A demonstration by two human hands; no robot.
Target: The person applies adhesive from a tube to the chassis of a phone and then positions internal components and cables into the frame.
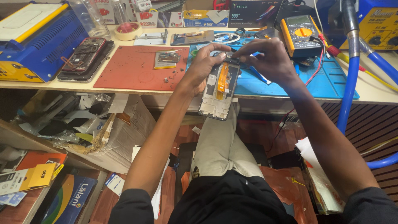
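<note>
Left hand (203, 66): closed around the upper part of an opened phone frame (219, 89), thumb laid across its top, fingers wrapped behind. Right hand (267, 60): fingers curled down and pinched at the top edge of the same frame; whether anything small sits between the fingertips cannot be told. Phone frame: held upright in the air just in front of the desk's front edge, near its middle, above the person's lap; its back is off, showing an orange flex strip (223, 79) running down its centre.

Desk (373, 93), pale top, items as follows. Red work mat (132, 70): left of centre, reaching the front edge, with a small circuit part (166, 59) near its far right corner and a few loose screws beside it. Blue work mat (327, 81): right of centre, behind the hands. Yellow multimeter (300, 35): far side of the blue mat, just beyond the right hand, with red and black leads trailing toward the front edge. Stacked damaged phones (85, 58): left of the red mat, touching its edge. Blue and yellow machine (35, 39): far left corner. Tape roll (127, 30): at the back edge, left of centre. Blue hose (348, 74): hanging over the right end of the desk.

Below the desk's left end: cardboard box (124, 137) with scraps.
</note>
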